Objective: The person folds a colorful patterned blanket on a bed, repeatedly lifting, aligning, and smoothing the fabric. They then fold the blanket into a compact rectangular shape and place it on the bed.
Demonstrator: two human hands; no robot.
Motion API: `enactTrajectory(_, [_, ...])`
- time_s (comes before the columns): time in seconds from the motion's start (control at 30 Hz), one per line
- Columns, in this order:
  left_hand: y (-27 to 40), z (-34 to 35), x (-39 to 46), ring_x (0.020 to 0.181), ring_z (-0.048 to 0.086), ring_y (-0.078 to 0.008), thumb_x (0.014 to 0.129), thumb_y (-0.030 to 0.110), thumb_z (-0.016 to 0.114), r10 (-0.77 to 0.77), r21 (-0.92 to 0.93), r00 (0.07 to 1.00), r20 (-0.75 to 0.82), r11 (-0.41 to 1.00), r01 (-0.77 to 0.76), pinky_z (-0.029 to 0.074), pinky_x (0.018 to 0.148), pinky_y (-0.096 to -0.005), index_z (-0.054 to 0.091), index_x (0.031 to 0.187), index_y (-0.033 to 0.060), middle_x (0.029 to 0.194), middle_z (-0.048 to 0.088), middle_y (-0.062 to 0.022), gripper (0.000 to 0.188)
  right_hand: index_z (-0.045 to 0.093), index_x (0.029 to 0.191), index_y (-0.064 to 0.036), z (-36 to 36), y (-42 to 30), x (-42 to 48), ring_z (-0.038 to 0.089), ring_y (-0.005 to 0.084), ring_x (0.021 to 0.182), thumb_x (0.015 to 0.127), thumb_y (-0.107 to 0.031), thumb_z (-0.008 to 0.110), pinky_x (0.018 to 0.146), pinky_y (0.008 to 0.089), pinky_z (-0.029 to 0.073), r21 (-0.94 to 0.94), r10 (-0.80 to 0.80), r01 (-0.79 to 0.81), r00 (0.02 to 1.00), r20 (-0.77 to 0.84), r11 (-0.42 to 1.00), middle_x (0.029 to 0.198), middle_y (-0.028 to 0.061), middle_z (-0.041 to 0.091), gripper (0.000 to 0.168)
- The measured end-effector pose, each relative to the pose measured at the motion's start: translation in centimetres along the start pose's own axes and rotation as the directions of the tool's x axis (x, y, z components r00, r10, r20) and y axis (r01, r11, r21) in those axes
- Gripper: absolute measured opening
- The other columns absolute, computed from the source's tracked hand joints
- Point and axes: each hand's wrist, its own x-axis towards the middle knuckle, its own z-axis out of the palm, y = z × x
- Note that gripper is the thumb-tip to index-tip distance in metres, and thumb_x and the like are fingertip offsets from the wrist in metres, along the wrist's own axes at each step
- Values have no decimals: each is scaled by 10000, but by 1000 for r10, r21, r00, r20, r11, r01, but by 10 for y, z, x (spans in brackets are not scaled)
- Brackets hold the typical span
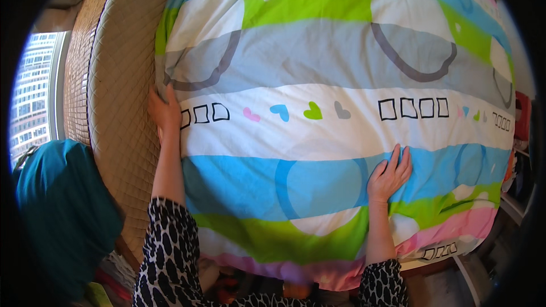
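Note:
A bed sheet (298,55) with green, grey, white, blue and pink bands, hearts and squares covers the surface before me. At its left edge is my left hand (165,108), thumb over the fabric and the other fingers along the side facing the quilted pad. Whether those fingers pinch the cloth is hidden. My right hand (389,175) rests palm down on the blue band, fingers spread a little and holding nothing. Soft creases run across the cloth between the two hands.
A beige quilted pad (123,106) stretches along the left side, next to a woven mat (79,76) and a window (36,89). Teal cloth (68,217) hangs at lower left. A red item (522,115) and shelving (514,209) stand beyond the right edge.

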Motion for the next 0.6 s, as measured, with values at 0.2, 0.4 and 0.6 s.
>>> enactTrajectory(0.2, [-14, -40, -46, 1006, 524, -361, 844, 307, 544, -211, 211, 911, 355, 967, 142, 423, 825, -439, 446, 1205, 3, 1109, 537, -245, 482, 483, 1231, -63, 0, 1, -1, 400, 342, 1139, 823, -149, 444, 970, 446, 285, -3, 4, -4, 1000, -14, 1000, 1289, 160, 415, 419])
enactTrajectory(0.4, [-36, -74, -6, 979, 533, -369, 843, 197, 549, -231, 384, 948, 220, 914, 133, 438, 792, -448, 411, 1197, 10, 1131, 510, -266, 424, 483, 1221, -62, 5, 4, -2, 395, 339, 1141, 815, -171, 457, 966, 474, 284, 41, -27, 29, 999, -45, 999, 1289, 169, 403, 421])
enactTrajectory(0.6, [-15, -104, -46, 1186, 363, -384, 855, 203, 534, 239, 245, 947, 216, 925, -289, 327, 957, -440, 287, 1329, 14, 1322, 330, -255, 567, 433, 1262, -59, -12, -21, -3, 389, 363, 1149, 805, -204, 483, 952, 491, 279, 163, 146, -158, 986, 84, 974, 1296, 188, 392, 482])
